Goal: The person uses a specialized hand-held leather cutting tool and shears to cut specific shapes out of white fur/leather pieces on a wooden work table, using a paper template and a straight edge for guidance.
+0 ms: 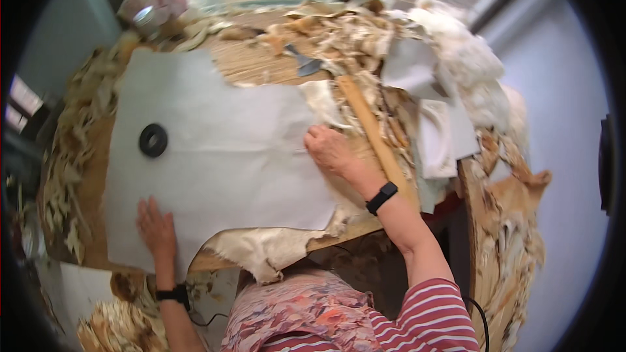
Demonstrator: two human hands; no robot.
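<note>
A large pale grey sheet [215, 150], cut with a notch at its far edge and a curved near edge, covers much of the wooden table. My left hand [157, 229] lies flat on its near left part, fingers stretched out. At its right edge my right hand [327, 148] is closed, fingers curled together against the sheet; whatever is in them is too small to make out. A black ring-shaped disc [153, 140] rests on the left part of the sheet. From under the sheet, a cream-coloured hide [261, 251] shows along the near edge and hangs over the table's rim.
Beyond the right hand lies a long wooden strip [372, 130]. A dark grey blade-like tool [303, 62] sits near the far edge. Hide scraps [345, 29] pile around the table, with white fluffy fur [463, 45] and a white moulded piece [435, 138] at the right.
</note>
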